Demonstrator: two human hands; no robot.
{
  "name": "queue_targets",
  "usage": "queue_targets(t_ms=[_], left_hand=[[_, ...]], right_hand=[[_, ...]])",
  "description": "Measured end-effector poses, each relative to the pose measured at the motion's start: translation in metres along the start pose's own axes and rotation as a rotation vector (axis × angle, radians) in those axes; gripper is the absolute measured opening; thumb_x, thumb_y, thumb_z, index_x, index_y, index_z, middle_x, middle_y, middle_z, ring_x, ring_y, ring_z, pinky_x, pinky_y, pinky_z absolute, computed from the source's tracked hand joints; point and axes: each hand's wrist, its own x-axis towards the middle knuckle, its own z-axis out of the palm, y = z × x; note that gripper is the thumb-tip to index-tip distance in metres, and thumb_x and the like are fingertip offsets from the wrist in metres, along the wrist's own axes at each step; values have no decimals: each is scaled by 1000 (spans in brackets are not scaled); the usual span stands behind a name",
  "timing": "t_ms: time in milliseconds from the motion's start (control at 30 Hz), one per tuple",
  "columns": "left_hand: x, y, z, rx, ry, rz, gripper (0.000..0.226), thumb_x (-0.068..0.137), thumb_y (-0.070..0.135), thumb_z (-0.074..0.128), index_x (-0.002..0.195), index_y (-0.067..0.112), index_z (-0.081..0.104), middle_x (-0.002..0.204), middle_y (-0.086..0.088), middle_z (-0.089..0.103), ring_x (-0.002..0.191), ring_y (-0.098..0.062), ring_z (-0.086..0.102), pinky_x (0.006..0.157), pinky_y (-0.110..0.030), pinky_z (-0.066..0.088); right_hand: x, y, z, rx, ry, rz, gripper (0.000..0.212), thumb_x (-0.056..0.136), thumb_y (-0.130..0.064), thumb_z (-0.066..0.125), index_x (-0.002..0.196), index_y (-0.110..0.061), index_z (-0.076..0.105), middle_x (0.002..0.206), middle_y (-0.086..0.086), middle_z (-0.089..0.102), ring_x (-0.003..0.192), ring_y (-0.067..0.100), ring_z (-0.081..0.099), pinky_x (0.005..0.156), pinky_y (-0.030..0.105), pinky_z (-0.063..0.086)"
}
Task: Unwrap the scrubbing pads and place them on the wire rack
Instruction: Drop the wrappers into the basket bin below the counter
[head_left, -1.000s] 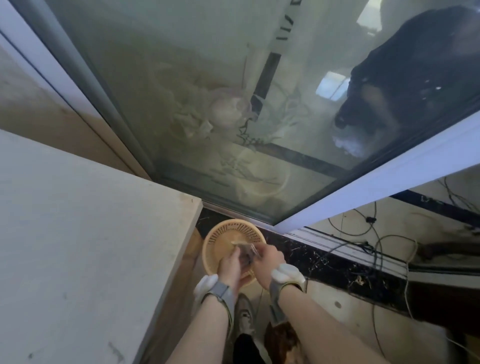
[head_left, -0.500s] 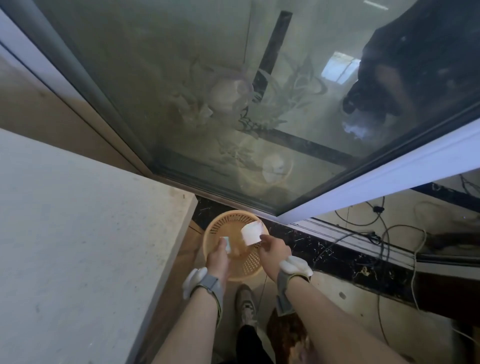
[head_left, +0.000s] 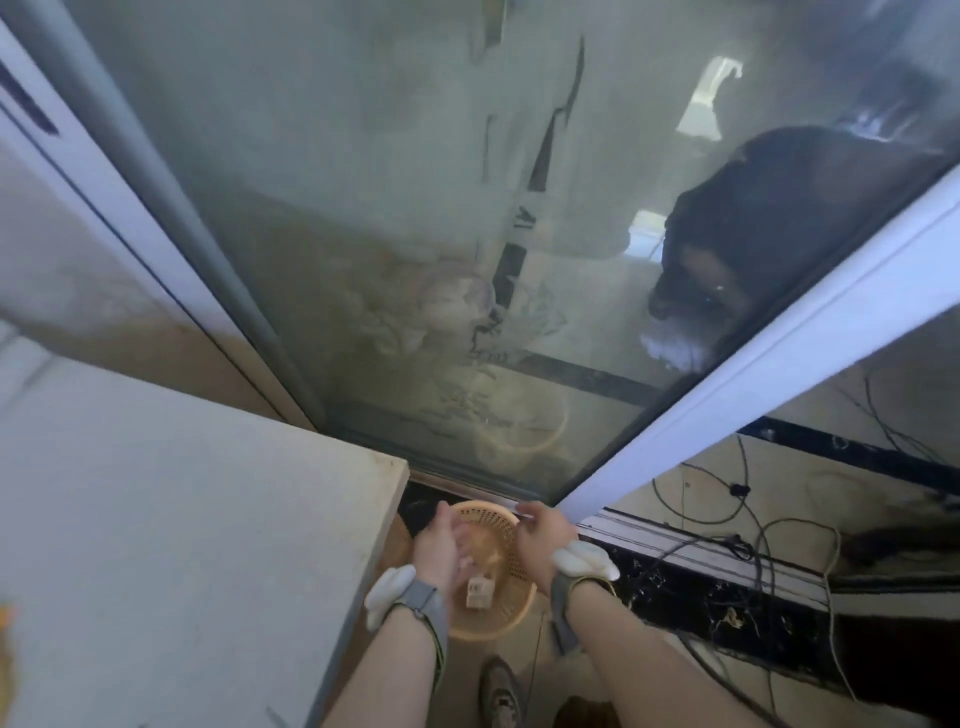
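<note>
A small pale, blurred piece (head_left: 478, 592) lay inside the orange perforated basket (head_left: 511, 605) on the floor, left hand (head_left: 441, 545) open above it, right hand (head_left: 540, 535) pinching clear wrapping (head_left: 524, 514).

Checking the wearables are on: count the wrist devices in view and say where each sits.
2. One white wrist device is strapped on the left wrist, beside the counter edge; the other is on the right wrist, next to the orange basket. None looks hidden.
</note>
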Motion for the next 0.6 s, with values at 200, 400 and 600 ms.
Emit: queue_targets(t_ms=[200,400,600], left_hand=[[-77,48,-19,-42,22,155,51,102,35,29,135,0,47,109,-14,61,78,-18,53,67,-29,43],[-172,78,-79,-161,83,275,46,101,42,29,126,11,52,114,-9,55,96,-24,53,83,-35,44],[-241,55,-176,-292,282,417,40,99,45,34,110,15,58,113,-8,61,98,-25,57,78,-35,47]], right_hand=[[-51,-57,-18,169,99,-168,31,91,-17,48,116,-23,65,116,7,71,110,29,63,90,28,46],[-128,-127,-16,219,-5,-333,20,85,-21,53,91,-31,70,92,6,71,83,27,64,74,27,48],[-191,-183,30,177,-125,-589,16,82,-32,54,80,-34,70,69,-8,70,68,17,63,68,29,53]])
